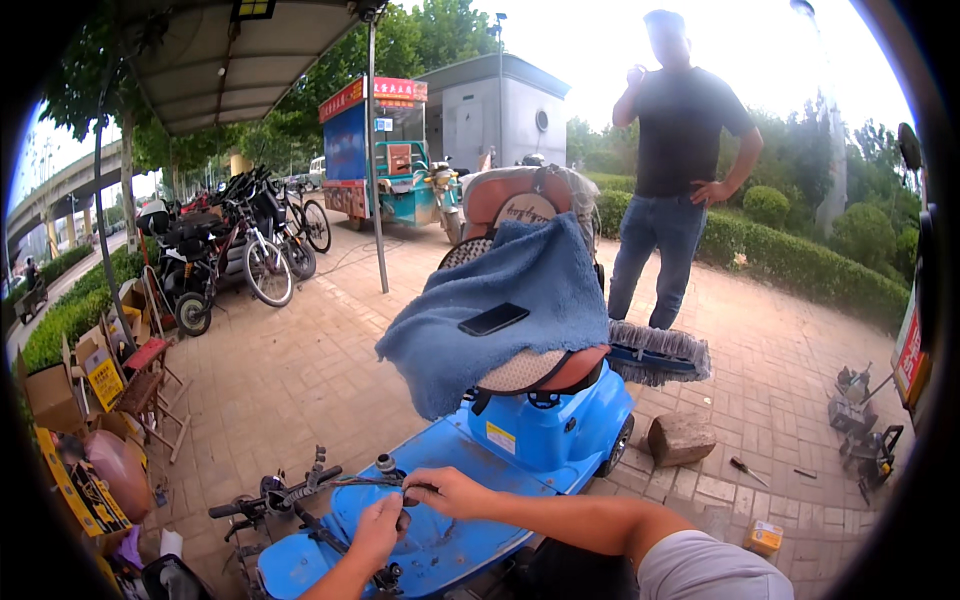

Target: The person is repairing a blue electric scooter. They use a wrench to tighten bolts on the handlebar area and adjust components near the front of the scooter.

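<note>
Over the blue footboard point(480, 440) of an electric scooter, my two hands work close together. My right hand point(447, 493) is closed, pinching a thin dark cable point(365, 481) that runs left toward the handlebar point(275, 497). Just left of it, my left hand point(383, 525) has its fingers curled together near the same cable; whatever lies inside them is hidden. The handlebar, with its black grip and levers, lies low at the scooter's front. A blue towel point(540, 270) covers most of the seat, and a black phone point(493, 319) rests on it.
Behind the seat stands a person point(680, 150). A grey-fringed brush point(658, 353) sticks out beside the scooter. On the paving at right are a block point(682, 440), a screwdriver point(747, 471) and a small yellow box point(764, 537). Cardboard boxes point(55, 395) and parked bicycles point(268, 272) line the left.
</note>
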`<action>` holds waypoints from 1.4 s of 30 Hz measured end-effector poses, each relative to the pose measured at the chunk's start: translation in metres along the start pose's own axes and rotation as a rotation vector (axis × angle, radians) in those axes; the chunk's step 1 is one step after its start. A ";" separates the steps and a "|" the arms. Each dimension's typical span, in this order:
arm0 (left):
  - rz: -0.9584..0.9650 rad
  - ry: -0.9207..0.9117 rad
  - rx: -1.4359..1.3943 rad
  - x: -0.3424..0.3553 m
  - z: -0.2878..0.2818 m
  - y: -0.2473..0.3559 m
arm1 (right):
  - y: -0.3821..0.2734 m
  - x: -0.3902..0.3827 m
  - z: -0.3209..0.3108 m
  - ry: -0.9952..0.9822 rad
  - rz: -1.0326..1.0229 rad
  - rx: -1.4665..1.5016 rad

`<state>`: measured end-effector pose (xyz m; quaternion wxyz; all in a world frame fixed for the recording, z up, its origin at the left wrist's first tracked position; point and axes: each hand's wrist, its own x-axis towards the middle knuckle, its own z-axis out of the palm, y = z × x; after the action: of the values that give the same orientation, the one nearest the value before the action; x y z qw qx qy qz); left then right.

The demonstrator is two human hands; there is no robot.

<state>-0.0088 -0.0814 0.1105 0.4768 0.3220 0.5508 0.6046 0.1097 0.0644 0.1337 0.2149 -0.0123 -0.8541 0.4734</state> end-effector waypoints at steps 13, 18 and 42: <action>-0.008 -0.070 -0.034 0.000 0.008 -0.004 | 0.020 -0.004 0.000 -0.054 -0.045 -0.059; -0.027 -0.025 0.003 -0.002 0.011 -0.001 | 0.019 -0.003 0.001 -0.041 -0.109 -0.105; 0.182 0.249 0.581 0.011 -0.009 -0.025 | -0.107 0.083 -0.153 0.583 -0.201 -0.412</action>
<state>-0.0146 -0.0762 0.0829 0.2380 0.4160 0.7232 0.4973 0.1119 0.1466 0.3203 0.4877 -0.1055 -0.8313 0.2449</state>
